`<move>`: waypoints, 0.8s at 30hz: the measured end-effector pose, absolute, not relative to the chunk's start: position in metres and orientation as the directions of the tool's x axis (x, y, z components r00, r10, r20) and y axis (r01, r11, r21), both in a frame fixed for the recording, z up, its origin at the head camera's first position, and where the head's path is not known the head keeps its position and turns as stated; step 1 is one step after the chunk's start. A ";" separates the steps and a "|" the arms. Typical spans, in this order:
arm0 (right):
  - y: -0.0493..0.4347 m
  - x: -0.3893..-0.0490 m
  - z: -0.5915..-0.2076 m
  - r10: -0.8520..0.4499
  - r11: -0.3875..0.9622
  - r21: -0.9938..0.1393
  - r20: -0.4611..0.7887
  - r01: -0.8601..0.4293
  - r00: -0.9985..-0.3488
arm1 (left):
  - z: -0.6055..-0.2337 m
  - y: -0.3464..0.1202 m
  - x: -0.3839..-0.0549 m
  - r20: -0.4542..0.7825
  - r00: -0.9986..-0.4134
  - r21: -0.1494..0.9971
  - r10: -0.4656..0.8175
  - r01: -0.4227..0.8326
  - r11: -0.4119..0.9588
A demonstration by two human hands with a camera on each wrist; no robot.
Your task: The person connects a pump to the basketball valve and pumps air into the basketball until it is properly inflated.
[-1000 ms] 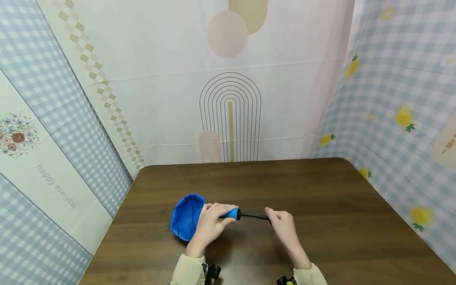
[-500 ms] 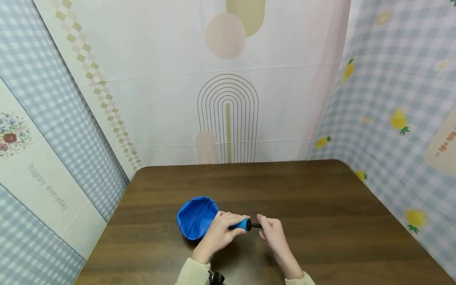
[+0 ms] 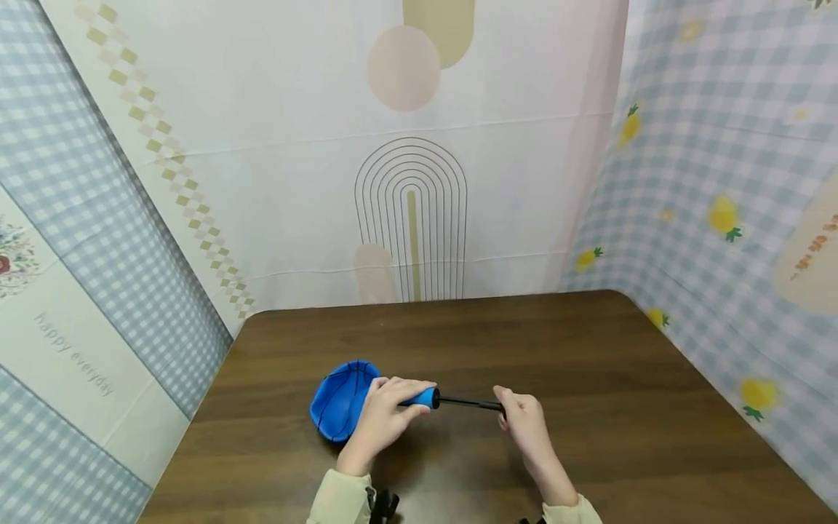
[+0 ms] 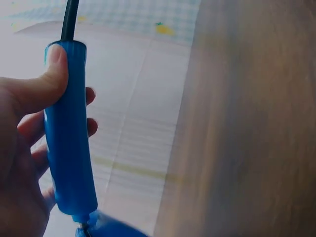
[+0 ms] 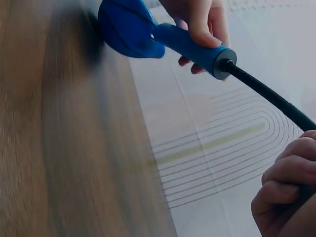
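A half-collapsed blue ball (image 3: 337, 407) with black seam lines, its top sunk in like a bowl, sits at the left of the hands. My left hand (image 3: 385, 416) grips the blue barrel of a hand pump (image 4: 71, 133), thumb near its collar. In the left wrist view a thin metal needle (image 4: 82, 228) joins the barrel's lower end to the ball. The black rod (image 5: 269, 94) stands well out of the barrel's other end. Curled fingers of my right hand (image 3: 527, 426) hold the handle at the rod's end, mostly covering it.
The brown wooden table (image 3: 622, 378) spreads beneath both hands and beyond them. Behind it hangs a white patterned cloth (image 3: 294, 204). Checked cloths line the left and right sides, the right one (image 3: 707, 276) printed with yellow fruit.
Half a second ago my right hand pushed the rod nearly into the barrel; now it has drawn it out rightward again. The ball and left hand shifted slightly left with it.
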State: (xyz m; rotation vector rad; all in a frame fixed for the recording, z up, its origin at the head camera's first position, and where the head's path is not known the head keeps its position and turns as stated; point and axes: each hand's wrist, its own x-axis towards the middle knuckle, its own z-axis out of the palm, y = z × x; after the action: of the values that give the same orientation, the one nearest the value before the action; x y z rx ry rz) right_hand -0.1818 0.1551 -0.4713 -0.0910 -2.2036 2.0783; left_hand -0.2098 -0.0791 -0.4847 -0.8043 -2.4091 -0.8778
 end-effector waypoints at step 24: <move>0.162 -0.190 -0.472 0.124 0.041 -0.999 0.038 -0.033 -0.992 | -0.477 -0.071 -0.209 0.493 -0.825 0.498 0.276 0.528 0.688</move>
State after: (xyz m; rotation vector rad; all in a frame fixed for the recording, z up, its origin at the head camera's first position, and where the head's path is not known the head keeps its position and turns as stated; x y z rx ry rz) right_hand -0.1902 0.1621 -0.4718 -0.0952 -2.1809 2.0984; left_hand -0.2092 -0.0710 -0.4772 -0.6272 -2.5197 -0.9126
